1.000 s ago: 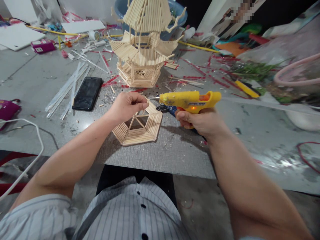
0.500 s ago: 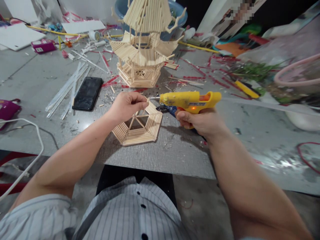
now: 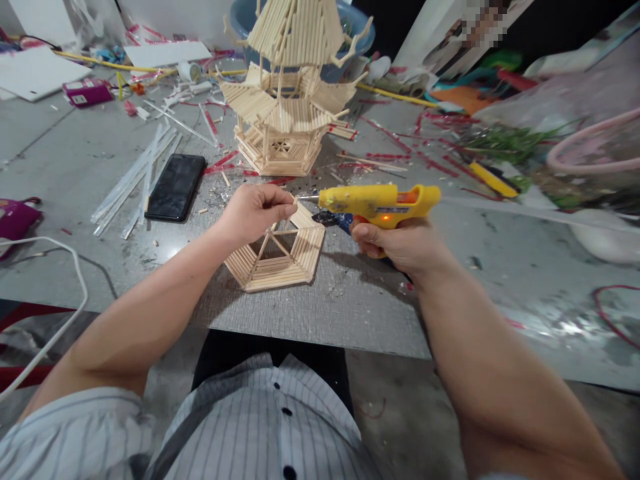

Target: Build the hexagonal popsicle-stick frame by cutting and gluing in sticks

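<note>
My right hand (image 3: 385, 240) is wrapped round the handle of a yellow hot glue gun (image 3: 360, 200), its orange light lit. The metal nozzle points left, at the fingertips of my left hand (image 3: 260, 210). That hand is closed in a pinch on a small wooden stick (image 3: 296, 201), whose pale end shows by the nozzle tip; whether they touch I cannot tell. Below lies a six-sided frame of wooden sticks (image 3: 280, 272) with spokes across its open middle. My left hand hides part of its far left side.
Behind stands a tiered stick pagoda (image 3: 280, 113), a blue basin (image 3: 240, 20) at its back. Left are a black phone (image 3: 175, 187) and clear glue sticks (image 3: 133, 177). A yellow cutter (image 3: 494, 179) lies right, among red scraps. Blue-handled pliers (image 3: 344, 222) lie beneath the glue gun.
The glue gun and my right hand have shifted very slightly left. My left hand keeps its pinch, and the stick frame stays where it was.
</note>
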Motion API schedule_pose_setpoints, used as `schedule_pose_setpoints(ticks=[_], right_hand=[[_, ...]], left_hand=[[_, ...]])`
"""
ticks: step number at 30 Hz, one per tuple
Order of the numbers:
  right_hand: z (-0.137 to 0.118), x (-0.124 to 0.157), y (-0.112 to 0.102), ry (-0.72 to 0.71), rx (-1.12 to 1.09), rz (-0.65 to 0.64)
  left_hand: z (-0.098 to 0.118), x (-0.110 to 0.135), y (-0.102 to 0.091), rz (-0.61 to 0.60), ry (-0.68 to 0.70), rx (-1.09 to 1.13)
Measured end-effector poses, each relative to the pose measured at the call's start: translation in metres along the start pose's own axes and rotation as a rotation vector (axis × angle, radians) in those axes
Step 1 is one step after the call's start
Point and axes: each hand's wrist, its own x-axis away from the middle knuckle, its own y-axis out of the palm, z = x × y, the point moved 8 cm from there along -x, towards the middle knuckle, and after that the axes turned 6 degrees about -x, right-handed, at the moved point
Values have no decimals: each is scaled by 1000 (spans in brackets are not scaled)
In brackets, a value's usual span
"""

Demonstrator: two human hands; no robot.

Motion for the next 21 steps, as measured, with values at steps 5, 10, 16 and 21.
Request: schedule_pose_setpoints(ticks=[5, 10, 16, 21], right_hand=[[3, -2, -3, 6, 7, 24], [4, -1, -5, -15, 32, 5], [-6, 0, -18, -13, 34, 150], [-28, -2, -71, -201, -28, 550]], left_hand=[[-1, 0, 0, 2, -11, 9], [-3, 0, 0, 4, -31, 23], [-7, 0, -2, 19, -63, 65], [-6, -1, 7, -148, -36, 24]])
